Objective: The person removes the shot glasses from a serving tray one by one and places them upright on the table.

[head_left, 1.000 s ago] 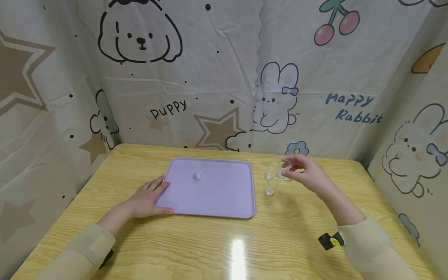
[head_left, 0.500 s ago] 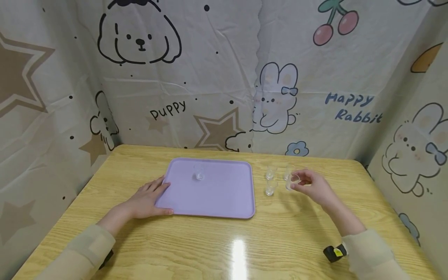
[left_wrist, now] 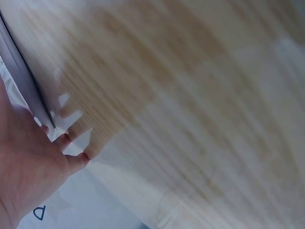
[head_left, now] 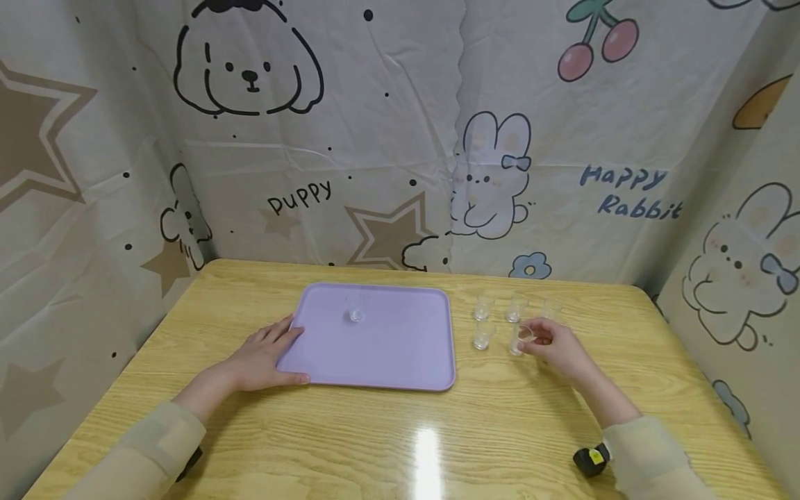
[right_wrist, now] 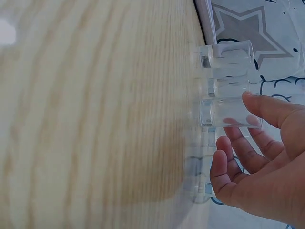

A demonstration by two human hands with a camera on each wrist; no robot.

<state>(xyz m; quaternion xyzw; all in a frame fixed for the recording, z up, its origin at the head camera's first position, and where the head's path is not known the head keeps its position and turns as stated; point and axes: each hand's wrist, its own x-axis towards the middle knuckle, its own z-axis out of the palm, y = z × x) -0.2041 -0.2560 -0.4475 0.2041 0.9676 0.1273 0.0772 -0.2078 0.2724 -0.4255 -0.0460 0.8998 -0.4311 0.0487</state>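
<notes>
My right hand pinches a small clear shot glass by its upper part, low over the table. In the right wrist view, thumb and fingertips lie on either side of the held glass, with the other fingers bent below. My left hand rests at the left side of a lilac tray, fingers spread over its edge and thumb along the near corner. One more shot glass stands on the tray. In the left wrist view the left hand appears beside the tray's edge.
Right of the tray stand more clear glasses: a back row with a left glass, a middle one and a right one, plus a front glass. The wooden table meets a printed cloth at the back.
The right hand has moved from the back row toward the near side with a glass, which now lines up beside the front glass. Left hand and tray have stayed put.
</notes>
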